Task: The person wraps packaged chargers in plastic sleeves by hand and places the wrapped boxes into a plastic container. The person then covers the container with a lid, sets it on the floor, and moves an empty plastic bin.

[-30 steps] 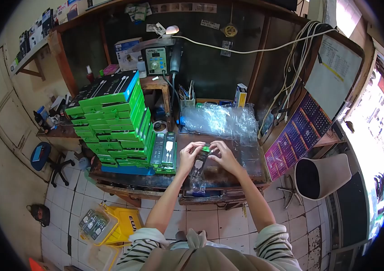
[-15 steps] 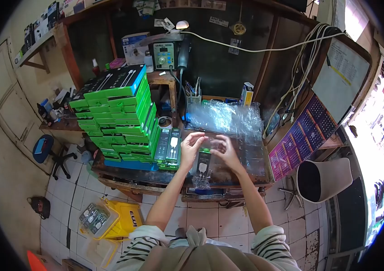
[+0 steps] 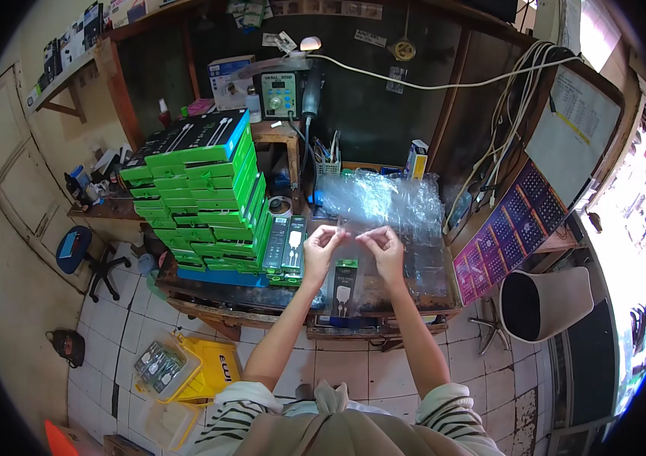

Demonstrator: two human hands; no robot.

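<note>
My left hand [image 3: 324,247] and my right hand [image 3: 382,249] face each other over the front of the workbench, thumbs and fingertips pinched together. Between them is thin clear plastic [image 3: 352,230], faint against the dark bench; it looks like the top of a bag. Just below my hands a small black and green charger box [image 3: 344,290] lies at the bench's front edge, with clear plastic about it. Whether the box is fully inside the plastic I cannot tell. Left of my left hand are similar charger boxes [image 3: 293,247], side by side.
A tall stack of green and black boxes [image 3: 201,197] rises at the left of the bench. Behind my hands lies a pile of clear plastic bags [image 3: 384,199]. A soldering station [image 3: 279,95] stands at the back, and a yellow container [image 3: 213,368] sits on the floor.
My right hand has closed from loosely spread fingers to a pinch. The plastic near the box's lower end looks less bunched.
</note>
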